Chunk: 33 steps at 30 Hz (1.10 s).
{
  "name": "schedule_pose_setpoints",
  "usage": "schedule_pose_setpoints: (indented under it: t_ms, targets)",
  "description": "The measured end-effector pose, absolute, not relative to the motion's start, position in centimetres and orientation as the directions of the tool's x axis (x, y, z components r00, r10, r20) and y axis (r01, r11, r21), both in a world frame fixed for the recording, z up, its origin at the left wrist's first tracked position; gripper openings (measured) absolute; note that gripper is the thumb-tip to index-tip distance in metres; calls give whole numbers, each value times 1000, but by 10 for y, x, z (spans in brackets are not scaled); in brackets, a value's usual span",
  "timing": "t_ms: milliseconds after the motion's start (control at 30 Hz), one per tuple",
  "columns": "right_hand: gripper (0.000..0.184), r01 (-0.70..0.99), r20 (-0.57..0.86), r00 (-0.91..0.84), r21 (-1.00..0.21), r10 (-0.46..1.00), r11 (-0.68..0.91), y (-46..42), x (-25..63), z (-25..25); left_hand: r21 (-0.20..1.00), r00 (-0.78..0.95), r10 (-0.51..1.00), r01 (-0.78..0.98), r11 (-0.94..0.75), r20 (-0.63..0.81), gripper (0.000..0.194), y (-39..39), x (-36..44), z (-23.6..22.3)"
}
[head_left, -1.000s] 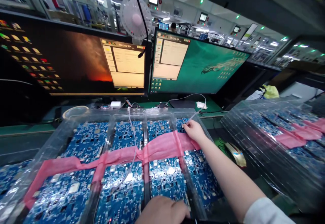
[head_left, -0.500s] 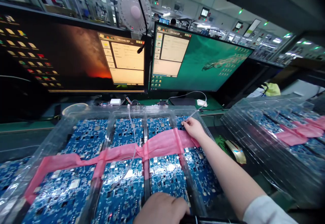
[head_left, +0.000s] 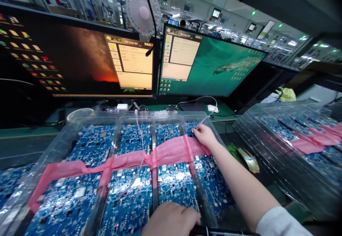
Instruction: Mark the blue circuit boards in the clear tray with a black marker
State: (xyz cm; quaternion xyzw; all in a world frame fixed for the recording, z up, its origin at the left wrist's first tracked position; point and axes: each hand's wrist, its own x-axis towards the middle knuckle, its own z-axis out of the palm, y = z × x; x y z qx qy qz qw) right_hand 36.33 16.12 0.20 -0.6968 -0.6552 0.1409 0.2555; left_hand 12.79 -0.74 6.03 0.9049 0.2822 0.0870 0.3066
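Note:
My right hand point(head_left: 204, 136) is closed in a pinch at the far right board in the tray. Its fingertips hold the end of a white cable point(head_left: 207, 117), down at the blue circuit board point(head_left: 191, 126); the plug is hidden. My left hand point(head_left: 170, 219) is curled at the bottom edge, over the boards in the middle. Out from its fingers to the right comes a black straight-edged object point(head_left: 224, 232), cut off by the frame. Pink tape point(head_left: 171, 151) runs across the boards in the clear plastic tray point(head_left: 133, 116).
Two monitors, a left one point(head_left: 88, 61) and a right one point(head_left: 211, 65), stand behind the tray. A white fan point(head_left: 133, 13) is above them. More trays of boards point(head_left: 267, 139) are stacked to the right. A gold mouse point(head_left: 248, 160) lies between. Another white cable point(head_left: 141, 147) crosses the boards.
The view has tilted slightly, so slightly more of the black object shows at the bottom. My right hand keeps its pinch at the same board, and my left hand has barely moved.

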Motion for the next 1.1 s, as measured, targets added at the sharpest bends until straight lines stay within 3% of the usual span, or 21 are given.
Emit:
schedule_pose_setpoints:
  t_ms: [333,733,1100]
  targets:
    - [15,858,133,85,-513,987,-5,160,360,7,586,835,543,485,-649,-89,13,-5,132,63]
    - [19,895,101,95,-443,990,-40,158,353,5,581,831,554,471,-664,-41,12,-8,129,64]
    - [18,926,160,6,-373,987,54,150,349,15,579,821,567,494,-648,-66,10,-6,130,75]
